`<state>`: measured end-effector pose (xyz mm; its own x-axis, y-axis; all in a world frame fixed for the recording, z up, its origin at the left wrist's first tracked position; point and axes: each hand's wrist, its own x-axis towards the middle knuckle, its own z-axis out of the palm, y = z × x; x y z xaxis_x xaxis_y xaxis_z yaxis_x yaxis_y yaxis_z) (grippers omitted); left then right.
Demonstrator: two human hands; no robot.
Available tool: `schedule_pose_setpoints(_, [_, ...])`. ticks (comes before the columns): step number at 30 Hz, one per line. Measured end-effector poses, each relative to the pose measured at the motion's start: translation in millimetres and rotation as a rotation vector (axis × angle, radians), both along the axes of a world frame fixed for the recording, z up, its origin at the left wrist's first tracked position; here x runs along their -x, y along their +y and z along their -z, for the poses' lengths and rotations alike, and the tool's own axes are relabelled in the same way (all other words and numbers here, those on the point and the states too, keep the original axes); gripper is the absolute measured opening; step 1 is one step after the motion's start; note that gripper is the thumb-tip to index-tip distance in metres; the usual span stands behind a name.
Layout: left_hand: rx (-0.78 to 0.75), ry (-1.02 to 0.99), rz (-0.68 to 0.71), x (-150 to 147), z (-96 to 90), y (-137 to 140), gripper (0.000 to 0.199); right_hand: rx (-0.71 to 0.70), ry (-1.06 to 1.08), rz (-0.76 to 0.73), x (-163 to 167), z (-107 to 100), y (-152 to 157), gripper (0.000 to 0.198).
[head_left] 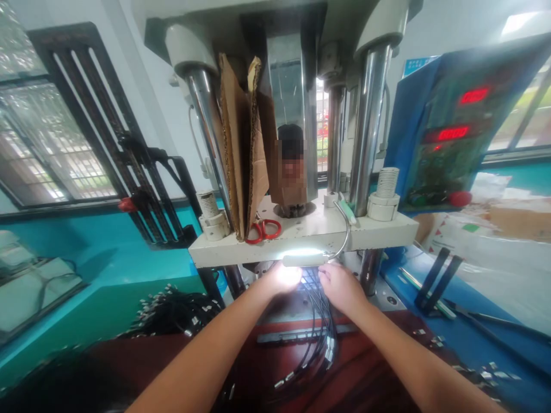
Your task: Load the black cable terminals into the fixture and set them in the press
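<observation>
Both my hands reach under the front of a white press plate (pixel 301 236), close to a lit lamp (pixel 305 260). My left hand (pixel 287 279) is washed out by glare; its fingers look closed, and what they hold is hidden. The fingers of my right hand (pixel 340 285) are pinched together at the upper part of a black cable. Between the hands a bundle of black cables (pixel 317 310) hangs down over the press edge. Silvery connectors (pixel 329 349) at their lower ends lie over a dark red surface (pixel 357 367).
Red-handled scissors (pixel 271 229) and folded cardboard (pixel 236 149) rest on the press plate between steel columns. A heap of black cables (pixel 181 310) lies left. On the right stand a blue control box (pixel 419 115) with red displays and a blue table (pixel 482 310) with tools.
</observation>
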<state>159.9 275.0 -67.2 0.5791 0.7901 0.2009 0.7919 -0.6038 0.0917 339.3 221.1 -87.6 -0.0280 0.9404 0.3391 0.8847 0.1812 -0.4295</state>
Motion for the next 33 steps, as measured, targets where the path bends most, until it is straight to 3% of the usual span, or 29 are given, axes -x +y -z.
schedule_pose_setpoints(6, [-0.033, 0.061, -0.054, -6.9, 5.8, -5.0, 0.025, 0.027, -0.025, 0.037, -0.2, -1.9, 4.0, 0.026])
schedule_pose_setpoints(15, [-0.086, 0.120, -0.055, -24.7, -8.9, -13.3, 0.036, 0.000, -0.056, 0.065, 0.8, -9.0, 3.1, 0.027])
schedule_pose_setpoints(21, [-0.109, 0.110, -0.112, -27.2, -3.1, -9.5, 0.034, 0.034, -0.031, 0.078, -1.1, -5.3, 7.7, 0.031])
schedule_pose_setpoints(28, [-0.120, 0.113, -0.034, -30.6, 0.5, -5.9, 0.033, 0.027, -0.012, 0.055, 0.8, -6.3, 7.6, 0.030])
schedule_pose_setpoints(33, [-0.112, 0.093, -0.052, -35.2, 5.9, -0.5, 0.031, 0.045, 0.021, 0.048, 0.9, -1.0, 10.7, 0.034])
